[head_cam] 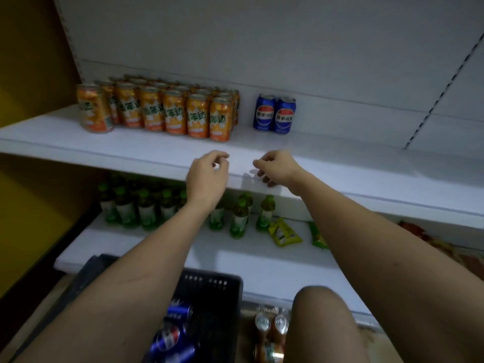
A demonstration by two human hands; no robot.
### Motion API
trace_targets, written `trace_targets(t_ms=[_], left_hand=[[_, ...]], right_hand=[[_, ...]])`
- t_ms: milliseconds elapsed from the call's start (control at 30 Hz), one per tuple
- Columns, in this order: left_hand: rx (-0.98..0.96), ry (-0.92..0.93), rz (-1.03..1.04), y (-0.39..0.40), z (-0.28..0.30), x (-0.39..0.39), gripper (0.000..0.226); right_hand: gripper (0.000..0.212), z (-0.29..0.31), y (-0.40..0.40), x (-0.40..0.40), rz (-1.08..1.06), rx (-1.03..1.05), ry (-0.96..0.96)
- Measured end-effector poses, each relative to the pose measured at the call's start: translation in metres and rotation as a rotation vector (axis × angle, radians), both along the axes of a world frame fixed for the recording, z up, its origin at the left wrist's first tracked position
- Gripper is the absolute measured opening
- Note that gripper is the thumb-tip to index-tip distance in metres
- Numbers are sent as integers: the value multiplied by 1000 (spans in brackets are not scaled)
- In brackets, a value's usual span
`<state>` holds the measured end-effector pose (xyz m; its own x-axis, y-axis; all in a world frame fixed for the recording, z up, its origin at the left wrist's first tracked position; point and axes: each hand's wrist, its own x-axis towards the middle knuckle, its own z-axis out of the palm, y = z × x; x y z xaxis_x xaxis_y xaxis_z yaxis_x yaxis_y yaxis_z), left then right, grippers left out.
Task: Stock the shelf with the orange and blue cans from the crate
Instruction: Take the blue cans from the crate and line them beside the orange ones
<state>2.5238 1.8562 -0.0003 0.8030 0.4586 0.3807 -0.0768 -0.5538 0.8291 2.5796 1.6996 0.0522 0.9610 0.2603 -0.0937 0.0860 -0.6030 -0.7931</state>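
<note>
Blue cans point(172, 334) remain in the crate point(212, 286) at 6 o'clock; orange block point(157, 108) and two blue point(275, 113) shelved. Left hand point(207, 174) and right hand point(275, 166) hang loosely curled, holding nothing.

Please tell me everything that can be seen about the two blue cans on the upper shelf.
The two blue cans stand upright, side by side and seemingly touching, on the white upper shelf, apart from the orange cans to their left. They look like metal, with silver tops and a round red, white and blue logo. No hand touches them.
</note>
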Motion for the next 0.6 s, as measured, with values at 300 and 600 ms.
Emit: trace_targets(t_ms=[300,600], left_hand=[[-265,333,53,29,-55,-145,29],[-382,616,116,18,-185,-201,26]], right_hand=[[23,-64,30,-128,236,-37,0],[19,-219,54,-187,303,-135,324]])
